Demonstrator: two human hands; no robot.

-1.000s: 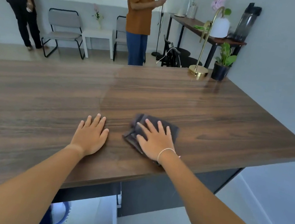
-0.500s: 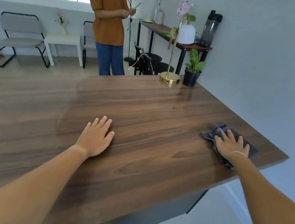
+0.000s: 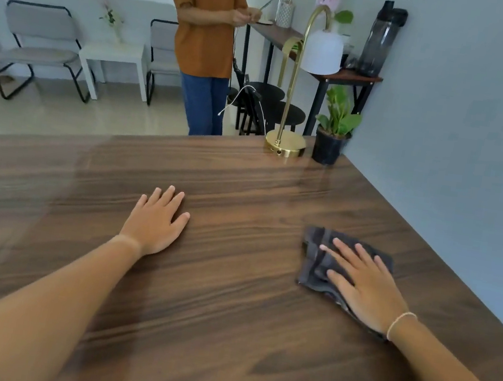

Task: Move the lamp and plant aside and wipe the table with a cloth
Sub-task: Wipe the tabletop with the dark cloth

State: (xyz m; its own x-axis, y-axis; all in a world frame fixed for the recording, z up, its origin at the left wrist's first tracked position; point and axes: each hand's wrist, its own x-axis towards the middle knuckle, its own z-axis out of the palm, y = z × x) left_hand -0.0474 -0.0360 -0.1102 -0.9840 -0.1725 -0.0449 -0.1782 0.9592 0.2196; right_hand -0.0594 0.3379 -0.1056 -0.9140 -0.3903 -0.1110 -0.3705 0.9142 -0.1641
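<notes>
A dark wooden table [image 3: 228, 300] fills the foreground. My right hand [image 3: 362, 286] lies flat with spread fingers on a folded dark grey cloth [image 3: 315, 257], pressing it to the tabletop on the right side. My left hand [image 3: 157, 222] rests flat and open on the bare wood near the middle. A gold lamp [image 3: 284, 143] with a white shade and a small green plant [image 3: 332, 137] in a black pot stand side by side at the table's far right corner.
A grey wall [image 3: 463, 123] runs along the table's right edge. A person in an orange shirt [image 3: 205, 38] stands just beyond the far edge. Behind are a narrow side table [image 3: 334, 72] with a dark bottle, black stools, grey chairs [image 3: 37, 47] and a white table.
My right hand slid the cloth from the table's middle out to the right edge, then back a little leftward and away from the edge. My left hand stayed flat in place.
</notes>
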